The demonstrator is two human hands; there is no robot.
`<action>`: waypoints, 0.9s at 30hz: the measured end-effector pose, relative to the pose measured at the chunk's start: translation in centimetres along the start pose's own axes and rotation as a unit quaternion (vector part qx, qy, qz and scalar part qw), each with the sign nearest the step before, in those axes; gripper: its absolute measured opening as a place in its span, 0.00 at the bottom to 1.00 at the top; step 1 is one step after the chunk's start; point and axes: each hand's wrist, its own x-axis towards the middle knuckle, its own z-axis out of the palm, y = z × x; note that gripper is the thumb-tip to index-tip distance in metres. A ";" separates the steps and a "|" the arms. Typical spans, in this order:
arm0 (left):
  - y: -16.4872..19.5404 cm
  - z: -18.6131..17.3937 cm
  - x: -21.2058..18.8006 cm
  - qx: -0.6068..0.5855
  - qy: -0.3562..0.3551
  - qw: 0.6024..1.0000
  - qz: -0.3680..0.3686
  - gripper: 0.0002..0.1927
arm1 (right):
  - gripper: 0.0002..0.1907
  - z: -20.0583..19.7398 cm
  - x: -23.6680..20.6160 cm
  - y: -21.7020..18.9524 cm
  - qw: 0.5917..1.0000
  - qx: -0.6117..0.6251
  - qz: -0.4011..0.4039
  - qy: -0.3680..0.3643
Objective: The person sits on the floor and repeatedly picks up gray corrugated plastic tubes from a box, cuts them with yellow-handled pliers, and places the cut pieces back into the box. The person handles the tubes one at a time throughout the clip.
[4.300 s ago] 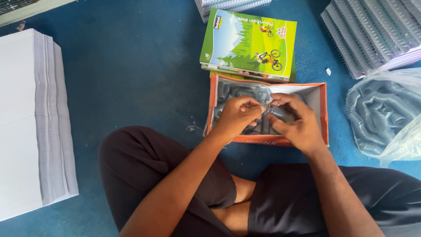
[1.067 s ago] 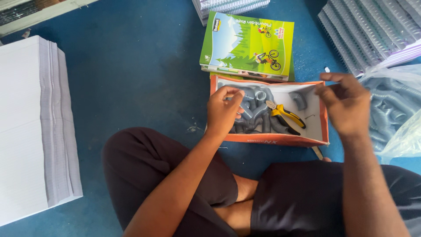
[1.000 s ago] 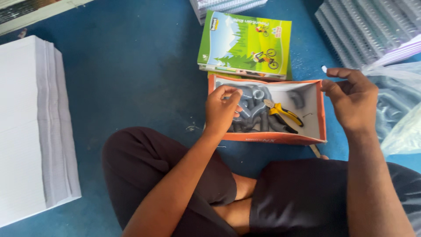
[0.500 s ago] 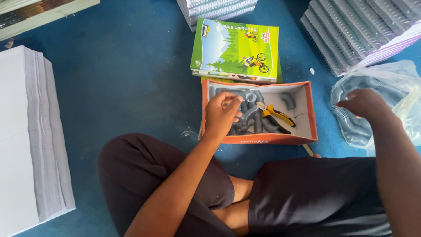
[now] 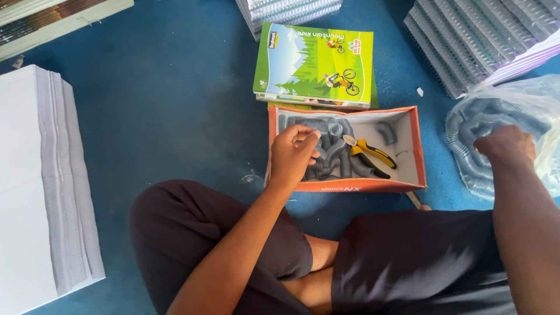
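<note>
Seated person viewed from above, centre of the frame. The left hand (image 5: 293, 153) rests over the left end of an orange cardboard box (image 5: 415, 146), fingers curled loosely with the tips drawn together above the contents; whether they pinch anything cannot be told. Beneath and just right of this hand lies a heap of short grey ribbed tube pieces (image 5: 332, 157), filling the left half of the box. Among them, toward the box centre, lie pliers (image 5: 368, 154) with yellow and black handles, jaws pointing to the upper left. The right part of the box shows bare white lining and one more curved tube piece.

The right hand (image 5: 506, 146), at the right edge of the frame, is closed into a loose fist and pressed against a clear plastic bag (image 5: 542, 105) that holds a coil of grey ribbed hose (image 5: 475, 131); the fingers are hidden, so a grasp cannot be confirmed.

Just above the box, touching its far rim, lies a green notebook (image 5: 312, 64) with a cyclist pictured on the cover, on top of a few others. Stacks of spiral-bound books (image 5: 466, 35) occupy the upper right corner, and another stack sits at the top centre. A tall pile of white paper (image 5: 41, 186) stands at the left edge. Everything rests on a blue floor (image 5: 175, 105). The person's crossed legs in dark trousers fill the lower frame.
</note>
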 end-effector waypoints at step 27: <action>-0.4 0.1 0.0 -0.012 -0.007 1.000 0.000 0.12 | 0.40 2.7 0.3 -2.0 0.980 -0.139 -0.095 -0.108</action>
